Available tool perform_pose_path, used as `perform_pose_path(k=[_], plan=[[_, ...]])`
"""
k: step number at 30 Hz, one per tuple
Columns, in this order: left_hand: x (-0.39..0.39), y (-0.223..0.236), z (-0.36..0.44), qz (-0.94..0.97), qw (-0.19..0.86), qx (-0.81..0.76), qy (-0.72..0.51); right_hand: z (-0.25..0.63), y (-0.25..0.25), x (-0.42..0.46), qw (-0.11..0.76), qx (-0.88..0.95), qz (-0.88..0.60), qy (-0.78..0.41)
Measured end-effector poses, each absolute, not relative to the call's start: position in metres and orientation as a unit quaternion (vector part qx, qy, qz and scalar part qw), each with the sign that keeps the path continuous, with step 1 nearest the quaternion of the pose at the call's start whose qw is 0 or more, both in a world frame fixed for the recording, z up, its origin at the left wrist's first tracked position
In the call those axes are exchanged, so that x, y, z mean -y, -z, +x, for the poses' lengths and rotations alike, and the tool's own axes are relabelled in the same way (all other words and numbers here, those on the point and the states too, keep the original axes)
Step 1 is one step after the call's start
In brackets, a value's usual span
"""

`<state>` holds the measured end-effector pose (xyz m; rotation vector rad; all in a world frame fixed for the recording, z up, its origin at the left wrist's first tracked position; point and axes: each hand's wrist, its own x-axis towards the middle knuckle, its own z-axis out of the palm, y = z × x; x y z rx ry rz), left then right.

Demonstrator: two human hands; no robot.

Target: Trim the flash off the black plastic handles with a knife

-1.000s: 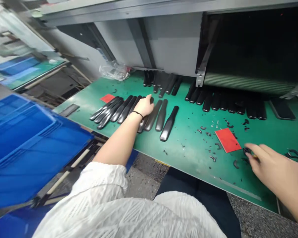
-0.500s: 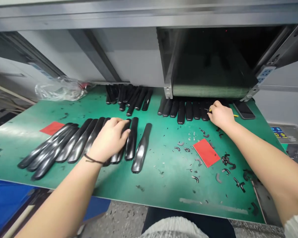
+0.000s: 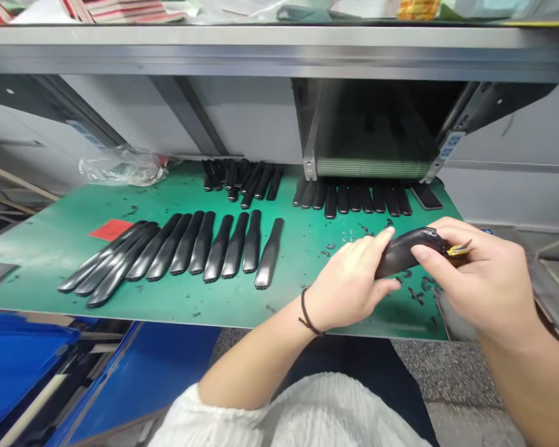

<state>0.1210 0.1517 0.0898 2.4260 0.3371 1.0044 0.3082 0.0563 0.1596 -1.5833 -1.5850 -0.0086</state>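
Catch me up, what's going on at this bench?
A person holds a glossy black piece in both hands: the left hand at one end, the right hand at the other, with a small yellow tool also in the right hand. On the green table, long black pieces lie side by side at front left, others in a pile and a row farther back. Small curved black bits lie scattered near the hands.
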Motion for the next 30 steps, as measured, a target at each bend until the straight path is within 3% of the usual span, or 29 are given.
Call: perform_pose_path(k=[4, 6, 8, 11, 13, 15, 19, 23, 25, 30], plan=[[-0.115, -0.075, 0.132, 0.728, 0.531, -0.186, -0.391, 0.308, -0.138, -0.021, 0.533, 0.534, -0.642, -0.134], [-0.101, -0.066, 0.126, 0.594, 0.692, -0.197, -0.36, 0.313, -0.115, -0.004, 0.516, 0.524, -0.658, -0.158], [-0.089, -0.06, 0.118, 0.463, 0.806, -0.173, -0.326, 0.316, -0.089, 0.01, 0.432, 0.561, -0.697, -0.118], [-0.077, -0.052, 0.108, 0.321, 0.892, -0.125, -0.293, 0.317, -0.058, 0.022, 0.23, 0.634, -0.737, -0.038], [-0.072, -0.047, 0.103, 0.271, 0.915, -0.11, -0.278, 0.316, -0.048, 0.025, 0.129, 0.653, -0.746, -0.018], [-0.07, -0.043, 0.1, 0.244, 0.921, -0.109, -0.282, 0.313, -0.046, 0.028, 0.111, 0.652, -0.75, 0.0], [-0.067, -0.039, 0.098, 0.233, 0.918, -0.106, -0.303, 0.289, -0.056, 0.041, 0.251, 0.673, -0.695, 0.021], [-0.066, -0.042, 0.098, 0.253, 0.894, -0.13, -0.345, 0.252, -0.058, 0.058, 0.353, 0.709, -0.603, -0.101], [-0.065, -0.043, 0.097, 0.259, 0.886, -0.14, -0.358, 0.242, -0.055, 0.061, 0.365, 0.708, -0.591, -0.13], [-0.059, -0.037, 0.091, 0.346, 0.85, -0.167, -0.361, 0.256, -0.052, 0.053, 0.316, 0.721, -0.614, -0.056]])
